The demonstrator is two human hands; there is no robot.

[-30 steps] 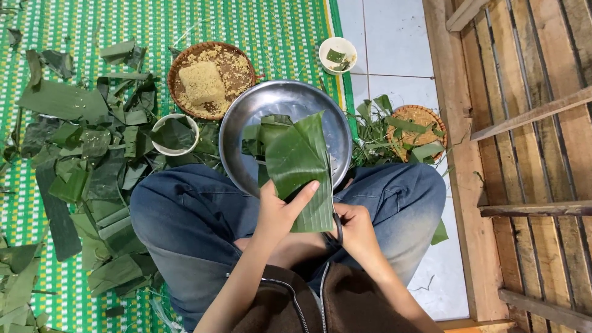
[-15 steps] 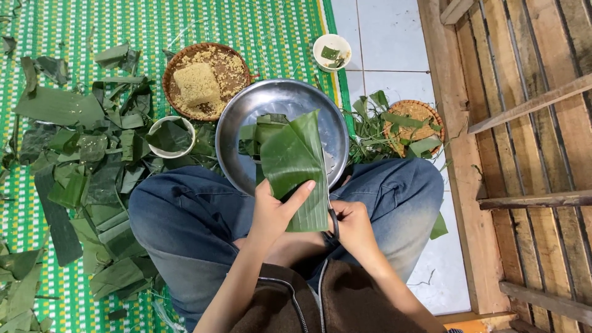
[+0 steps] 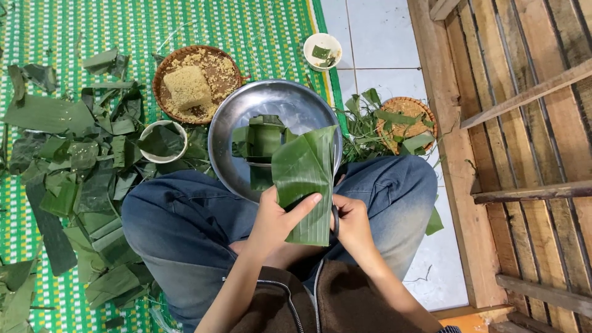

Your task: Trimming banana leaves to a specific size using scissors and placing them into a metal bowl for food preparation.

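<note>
One folded banana leaf (image 3: pixel 303 179) is gripped above the lap by both hands: left hand (image 3: pixel 277 216) closed around its lower edge, right hand (image 3: pixel 353 223) pinching the side, possibly with scissors. Trimming or folding is judged underway; a steady hold is needed. Steel bowl (image 3: pixel 246 105) of leaf pieces is noted just beyond.

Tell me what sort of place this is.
Probably a home floor or porch used for wrapping food: a woven green mat over pale tiles, a metal basin of folded leaves, and a wooden slatted frame alongside.
</note>
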